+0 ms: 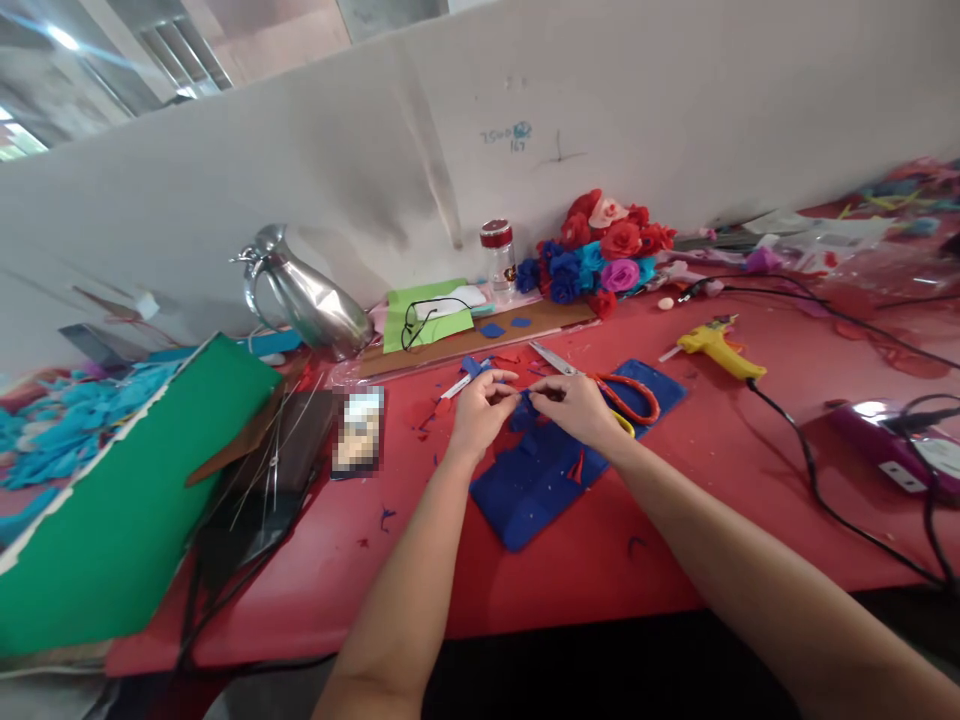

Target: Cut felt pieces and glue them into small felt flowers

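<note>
My left hand (480, 408) and my right hand (574, 405) meet over the red table (675, 530), fingers pinched together on a small blue felt piece (523, 410) between them. Under the hands lies a folded blue felt sheet (540, 475). Scissors (600, 383) with red and yellow handles rest on that sheet just beyond my right hand, blades pointing up-left.
A yellow glue gun (720, 347) with a black cord lies to the right. Felt flowers (596, 255) and a small jar (498, 258) stand by the white wall. A silver pitcher (304, 292) is at back left, a green sheet (127, 500) at left. A purple device (892, 440) sits at right.
</note>
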`<state>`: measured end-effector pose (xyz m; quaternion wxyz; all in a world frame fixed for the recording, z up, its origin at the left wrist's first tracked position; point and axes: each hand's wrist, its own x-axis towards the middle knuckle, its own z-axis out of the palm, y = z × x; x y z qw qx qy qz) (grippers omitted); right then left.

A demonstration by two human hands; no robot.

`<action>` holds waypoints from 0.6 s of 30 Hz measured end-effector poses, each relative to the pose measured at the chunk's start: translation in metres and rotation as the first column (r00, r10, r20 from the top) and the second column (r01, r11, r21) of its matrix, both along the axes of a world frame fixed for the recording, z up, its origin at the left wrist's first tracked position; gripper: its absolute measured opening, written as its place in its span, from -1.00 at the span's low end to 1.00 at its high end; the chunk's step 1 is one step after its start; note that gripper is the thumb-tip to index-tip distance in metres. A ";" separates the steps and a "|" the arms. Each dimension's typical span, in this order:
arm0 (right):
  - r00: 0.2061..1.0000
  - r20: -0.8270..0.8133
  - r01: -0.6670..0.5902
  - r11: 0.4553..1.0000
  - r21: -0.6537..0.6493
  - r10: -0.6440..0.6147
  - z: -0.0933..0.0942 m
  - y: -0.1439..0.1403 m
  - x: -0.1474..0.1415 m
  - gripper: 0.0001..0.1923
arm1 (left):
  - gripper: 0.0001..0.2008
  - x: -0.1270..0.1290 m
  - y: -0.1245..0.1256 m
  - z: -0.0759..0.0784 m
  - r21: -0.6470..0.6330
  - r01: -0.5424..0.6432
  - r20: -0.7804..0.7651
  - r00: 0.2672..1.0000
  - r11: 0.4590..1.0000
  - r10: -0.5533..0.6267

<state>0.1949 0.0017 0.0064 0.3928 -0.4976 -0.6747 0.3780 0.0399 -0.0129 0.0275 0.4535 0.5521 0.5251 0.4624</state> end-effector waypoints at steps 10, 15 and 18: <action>0.978 0.164 0.100 0.983 0.152 -0.125 -0.011 0.012 0.011 -0.82 | -0.71 -0.015 0.006 -0.004 -0.069 0.043 -0.195 0.979 0.997 -0.056; 0.980 0.153 0.106 0.982 0.157 -0.130 -0.006 0.011 0.015 -0.74 | -0.63 -0.031 -0.018 0.001 0.064 0.059 -0.403 0.915 0.996 -0.029; 0.983 0.169 0.055 0.992 0.117 -0.075 -0.003 0.012 0.018 -0.82 | -0.62 -0.032 -0.036 -0.005 0.008 0.101 -0.490 0.867 0.995 -0.084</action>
